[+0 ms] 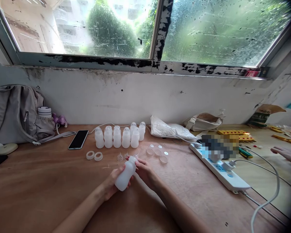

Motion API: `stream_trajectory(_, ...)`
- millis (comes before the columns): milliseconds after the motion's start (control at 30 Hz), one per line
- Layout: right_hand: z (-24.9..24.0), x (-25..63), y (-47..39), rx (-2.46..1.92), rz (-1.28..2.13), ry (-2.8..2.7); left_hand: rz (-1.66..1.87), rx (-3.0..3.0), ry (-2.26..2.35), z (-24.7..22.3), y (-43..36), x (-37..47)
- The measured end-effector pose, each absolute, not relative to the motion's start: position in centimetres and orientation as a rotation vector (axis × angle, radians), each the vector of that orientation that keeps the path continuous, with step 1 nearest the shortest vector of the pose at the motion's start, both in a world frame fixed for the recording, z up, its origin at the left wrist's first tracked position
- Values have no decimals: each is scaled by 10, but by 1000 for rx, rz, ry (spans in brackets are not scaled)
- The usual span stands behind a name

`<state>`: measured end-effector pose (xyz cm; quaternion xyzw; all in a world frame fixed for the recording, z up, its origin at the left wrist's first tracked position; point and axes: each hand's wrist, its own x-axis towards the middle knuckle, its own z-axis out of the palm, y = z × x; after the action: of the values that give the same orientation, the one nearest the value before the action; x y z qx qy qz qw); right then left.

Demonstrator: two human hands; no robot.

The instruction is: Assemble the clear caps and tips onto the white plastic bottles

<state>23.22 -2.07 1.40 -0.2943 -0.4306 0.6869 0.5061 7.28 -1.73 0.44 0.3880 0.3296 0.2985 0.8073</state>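
A frosted white baby bottle (125, 176) is held tilted above the table, its neck pointing away and to the right. My left hand (113, 182) is closed around the bottle's body. At the neck, my right hand (144, 171) has its fingers closed on the bottle; whether a small part sits between them is hidden. Just beyond lie clear teats (120, 157). Two white rings (98, 156) lie to their left, and several clear discs and caps (157, 152) to their right. Behind these stand several capped baby bottles (116, 137) in a cluster.
At the left are a phone (78, 139) and a grey backpack (16, 113). A white plastic bag (169, 128) rests by the wall. A power strip (220, 168) with looping cables lies on the right. Another person's hand (286, 155) reaches in at the far right, near yellow parts (236, 136).
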Motion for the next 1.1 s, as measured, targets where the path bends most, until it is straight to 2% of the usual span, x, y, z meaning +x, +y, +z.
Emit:
stream_trajectory(133,11,232,-22,-723,1654,-1002,544,781,646,5,-18,72)
stream_trajectory(367,-3,228,-19,-860,1480,-966,828,1418,914,7,-17,77)
stream_trajectory(600,10,227,-28,-766,1666,-988,492,944,611,5,-30,79)
stream_trajectory(867,4,217,-30,-944,1369,-906,734,1678,1034,6,-34,88)
stream_trajectory(1100,2,209,-33,-962,1283,-789,916,1965,1111,3,-40,89)
